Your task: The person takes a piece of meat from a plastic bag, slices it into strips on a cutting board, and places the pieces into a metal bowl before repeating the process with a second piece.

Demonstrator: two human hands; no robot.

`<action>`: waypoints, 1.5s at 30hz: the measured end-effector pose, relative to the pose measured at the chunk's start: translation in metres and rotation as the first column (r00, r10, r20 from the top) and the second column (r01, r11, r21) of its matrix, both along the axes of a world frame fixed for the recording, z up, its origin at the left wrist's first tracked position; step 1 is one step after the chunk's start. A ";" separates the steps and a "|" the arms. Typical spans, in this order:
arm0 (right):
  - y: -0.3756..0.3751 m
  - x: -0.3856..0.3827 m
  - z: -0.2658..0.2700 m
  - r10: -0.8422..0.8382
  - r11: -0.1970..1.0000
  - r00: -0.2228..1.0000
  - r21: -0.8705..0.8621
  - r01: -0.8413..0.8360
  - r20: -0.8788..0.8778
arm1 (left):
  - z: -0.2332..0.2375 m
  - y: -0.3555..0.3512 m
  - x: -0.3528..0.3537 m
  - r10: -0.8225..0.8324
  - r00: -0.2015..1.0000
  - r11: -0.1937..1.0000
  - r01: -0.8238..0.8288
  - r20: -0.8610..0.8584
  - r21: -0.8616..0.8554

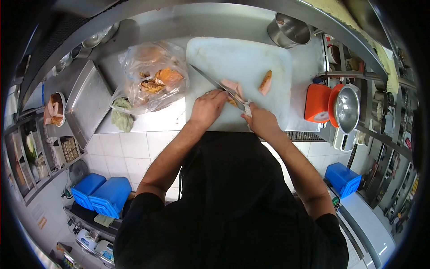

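A white cutting board (233, 58) lies on the steel counter in front of me. My right hand (262, 120) grips the handle of a long knife (210, 80), whose blade runs up and to the left across the board. My left hand (207, 108) presses down on a pale pink piece of meat (233, 86) right beside the blade. A second orange-brown piece of meat (265, 82) lies apart on the board to the right.
A clear plastic bag (154, 76) with orange-brown pieces and a green cloth (121, 115) sit left of the board. A steel tray (87, 101) lies further left. A steel pot (289, 30) stands at the back right, an orange scale (319, 103) with a steel bowl (347, 107) on the right.
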State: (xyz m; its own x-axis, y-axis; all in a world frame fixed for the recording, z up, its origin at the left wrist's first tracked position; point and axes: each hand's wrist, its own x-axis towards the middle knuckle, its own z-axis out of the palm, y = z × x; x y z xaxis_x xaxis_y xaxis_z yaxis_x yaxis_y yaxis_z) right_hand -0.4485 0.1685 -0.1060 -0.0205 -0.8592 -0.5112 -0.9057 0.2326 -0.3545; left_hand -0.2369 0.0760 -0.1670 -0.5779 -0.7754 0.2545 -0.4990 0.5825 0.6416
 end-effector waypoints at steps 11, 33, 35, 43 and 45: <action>0.014 -0.006 0.045 -0.104 0.988 0.995 -0.118 0.104 0.005 | 0.001 0.005 0.001 0.024 0.999 0.998 -0.021 -0.049 0.059; 0.067 -0.005 0.034 -0.216 0.971 0.976 -0.112 0.211 -0.036 | 0.025 -0.011 0.016 -0.249 0.964 0.959 0.232 0.093 0.160; 0.068 -0.006 0.030 -0.170 0.980 0.985 -0.105 0.166 -0.033 | 0.037 -0.011 0.026 -0.226 0.972 0.900 0.186 0.058 0.394; 0.073 -0.036 0.006 -0.235 0.965 0.971 -0.126 0.228 -0.045 | 0.024 -0.039 0.005 -0.276 0.961 0.773 0.226 -0.006 0.593; 0.073 -0.039 0.009 -0.284 0.952 0.958 -0.132 0.276 -0.048 | 0.021 -0.047 -0.017 -0.309 0.951 0.802 0.241 0.033 0.547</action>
State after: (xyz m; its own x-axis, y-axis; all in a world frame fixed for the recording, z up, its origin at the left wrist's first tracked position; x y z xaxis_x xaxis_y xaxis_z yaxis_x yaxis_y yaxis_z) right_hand -0.4876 0.2410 -0.0969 -0.2988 -0.8704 -0.3913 -0.8327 0.4381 -0.3387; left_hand -0.2534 0.0289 -0.1464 -0.7861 -0.5737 -0.2299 -0.4590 0.2927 0.8388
